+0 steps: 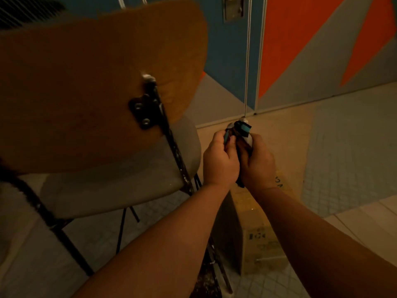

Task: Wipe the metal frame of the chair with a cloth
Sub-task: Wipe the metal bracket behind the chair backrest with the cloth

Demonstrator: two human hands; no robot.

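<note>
Both hands are close together in front of the body, knuckles nearly touching, and both are curled round the same bundle: the left hand (220, 161) pinches one side of the cloth (241, 131) and the right hand (256, 163) grips the other, so that a dark, blue-striped and pale wad sticks up between them at 12 o'clock from the knuckles, with a dark tail hanging out below the wrists. The cloth is touching no part of the chair; it is held in the air, well apart from the frame. My reading is that this is the preparing step, bunching or refolding the cloth into a pad, and that wiping has not begun here. At 9 to 10 o'clock from the hands stands the chair, its wooden backrest (103, 82) turned toward the camera, with the black metal frame (171, 143) running down from a screwed bracket (144, 112) past the grey seat (120, 177) to thin legs on the tiled floor (352, 160). The strut looks speckled with pale marks. The next move seems to call for freeing one hand to carry the pad to 9 o'clock, wrap it round that strut and draw it along; the other could steady the backrest. At 6 o'clock below the hands sits a cardboard box (262, 239).
</note>
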